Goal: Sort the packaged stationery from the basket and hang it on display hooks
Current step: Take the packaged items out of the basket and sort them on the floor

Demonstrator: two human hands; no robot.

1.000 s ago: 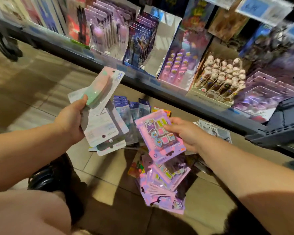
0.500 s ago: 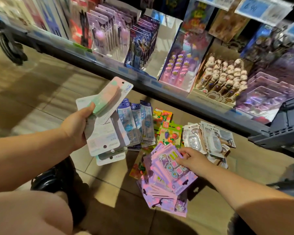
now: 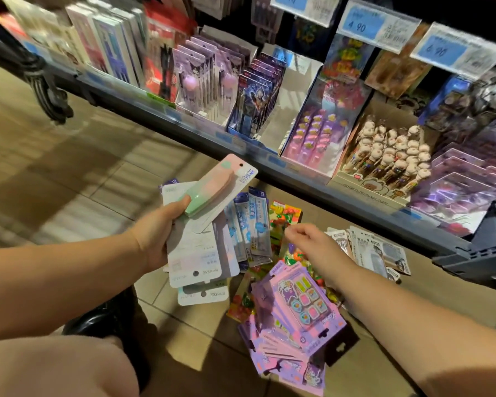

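Note:
My left hand [image 3: 158, 233] grips a fanned stack of carded stationery [image 3: 196, 239]; the top card [image 3: 226, 181] carries a green-and-pink blister. Blue-and-white packs [image 3: 254, 227] stick out behind the stack. On the floor lies a pile of pink-purple eraser packs [image 3: 295, 316], with fruit-print packs [image 3: 284, 222] beyond it and grey-white packs [image 3: 372, 250] to the right. My right hand [image 3: 312, 247] hovers above the fruit-print packs with fingers loosely curled and nothing in it.
A low shelf edge [image 3: 212, 133] runs across, holding boxes of pens and plush-topped pens [image 3: 390, 150]. Price tags [image 3: 364, 24] hang above. A dark basket [image 3: 487, 245] is at the right. My knee [image 3: 55, 368] and a black shoe [image 3: 103, 319] are at lower left.
My right hand laid the pink-purple eraser pack on the floor pile, let go, and rose empty toward the fruit-print packs. My left hand kept its stack.

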